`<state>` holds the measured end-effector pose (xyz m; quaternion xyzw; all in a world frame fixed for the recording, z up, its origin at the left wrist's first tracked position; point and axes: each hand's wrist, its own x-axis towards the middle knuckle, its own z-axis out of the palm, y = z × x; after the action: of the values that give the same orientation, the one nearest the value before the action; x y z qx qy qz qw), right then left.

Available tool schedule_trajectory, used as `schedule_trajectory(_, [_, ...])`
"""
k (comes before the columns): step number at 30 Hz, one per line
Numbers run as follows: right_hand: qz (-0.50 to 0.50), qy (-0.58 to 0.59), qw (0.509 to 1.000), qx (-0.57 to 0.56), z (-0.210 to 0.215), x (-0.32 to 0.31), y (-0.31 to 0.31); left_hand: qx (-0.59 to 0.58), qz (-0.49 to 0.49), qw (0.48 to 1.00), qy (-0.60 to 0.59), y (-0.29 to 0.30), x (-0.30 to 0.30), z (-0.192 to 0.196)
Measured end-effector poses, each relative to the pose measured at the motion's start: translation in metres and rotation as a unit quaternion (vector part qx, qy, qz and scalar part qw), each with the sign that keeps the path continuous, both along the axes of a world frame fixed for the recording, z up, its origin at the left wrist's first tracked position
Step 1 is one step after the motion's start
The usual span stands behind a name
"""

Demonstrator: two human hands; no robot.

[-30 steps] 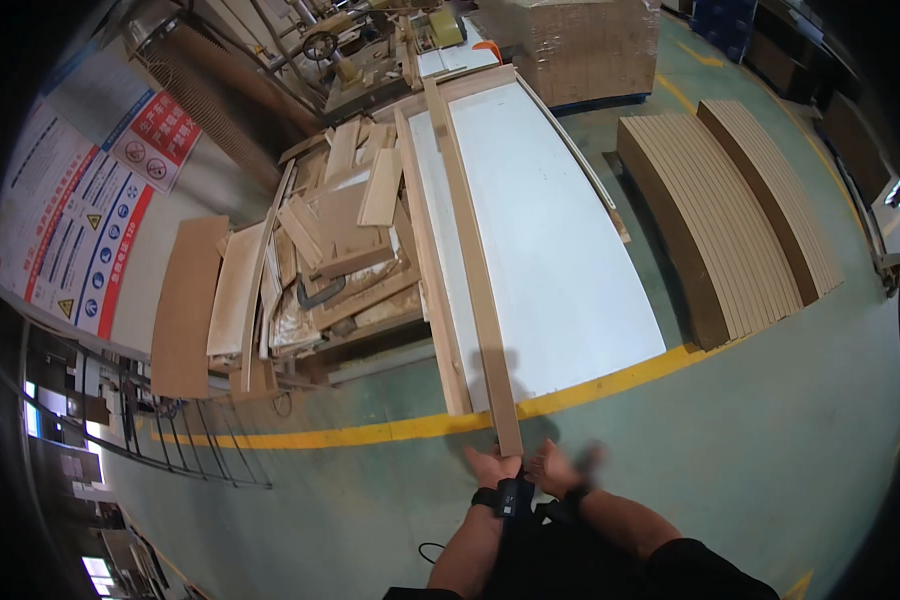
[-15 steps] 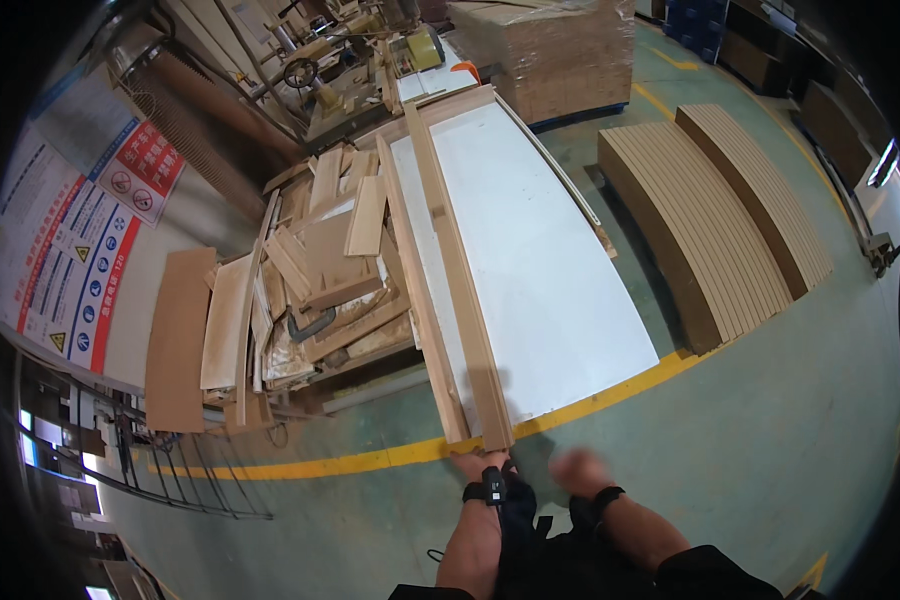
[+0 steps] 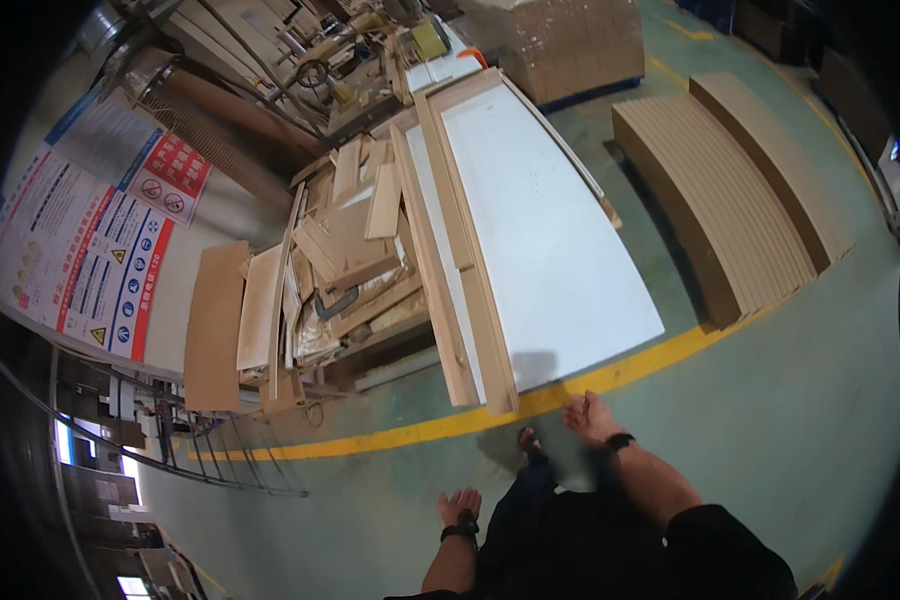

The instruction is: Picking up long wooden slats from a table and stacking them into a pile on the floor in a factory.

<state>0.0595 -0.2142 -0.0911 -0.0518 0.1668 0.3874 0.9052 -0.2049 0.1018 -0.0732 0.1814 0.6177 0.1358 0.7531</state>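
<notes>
My left hand (image 3: pixel 459 505) hangs low over the floor with its fingers apart and holds nothing. Further right, my right hand (image 3: pixel 590 415) is raised near the front end of a large white panel (image 3: pixel 570 250); its fingers are slightly curled and hold nothing. Long tan wood strips (image 3: pixel 470 285) lie lengthwise over the panel's left part, their near ends sticking out toward me. To their left runs another long wood piece (image 3: pixel 435 270). Neither hand touches the strips or the panel.
Left of the panel is a heap of wood offcuts (image 3: pixel 355 240) with a dark clamp (image 3: pixel 337 304). Stacked grooved boards (image 3: pixel 720 210) stand on the right. A wrapped pallet load (image 3: pixel 570 50) is behind. A yellow line (image 3: pixel 390 438) crosses the green floor, and a metal rack (image 3: pixel 240 475) stands left.
My left hand has let go of the near end of the long wood strips and moved down and left. My right hand has risen slightly. The view has shifted.
</notes>
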Motion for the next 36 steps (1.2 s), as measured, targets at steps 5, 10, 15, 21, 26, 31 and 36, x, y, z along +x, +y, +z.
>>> schedule_trajectory(5, [0.106, 0.083, 0.961, -0.240, 0.032, -0.009, 0.017, -0.032, -0.066, 0.996, -0.045, -0.009, 0.007, 0.017])
schedule_trajectory(10, [0.114, 0.075, 0.952, -0.273, 0.039, -0.014, 0.028, 0.039, -0.076, 0.996, -0.004, -0.013, 0.024, 0.033])
schedule_trajectory(15, [0.128, 0.085, 0.962, -0.227, 0.039, -0.015, 0.028, -0.003, 0.013, 0.999, -0.052, -0.013, 0.034, 0.041])
schedule_trajectory(21, [0.094, 0.098, 0.952, -0.276, 0.038, -0.015, 0.026, 0.002, -0.033, 0.999, -0.010, -0.014, 0.057, 0.037])
schedule_trajectory(26, [0.162, 0.091, 0.946, -0.265, 0.044, -0.018, 0.040, -0.004, -0.211, 0.972, -0.107, -0.036, 0.119, 0.046])
schedule_trajectory(31, [0.271, -0.228, 0.776, -0.523, 0.056, -0.011, 0.073, 0.066, -0.344, 0.927, -0.136, -0.068, 0.182, 0.043])
schedule_trajectory(36, [0.113, 0.034, 0.924, -0.365, 0.055, 0.001, 0.115, 0.026, -0.261, 0.951, -0.164, -0.087, 0.209, 0.040])
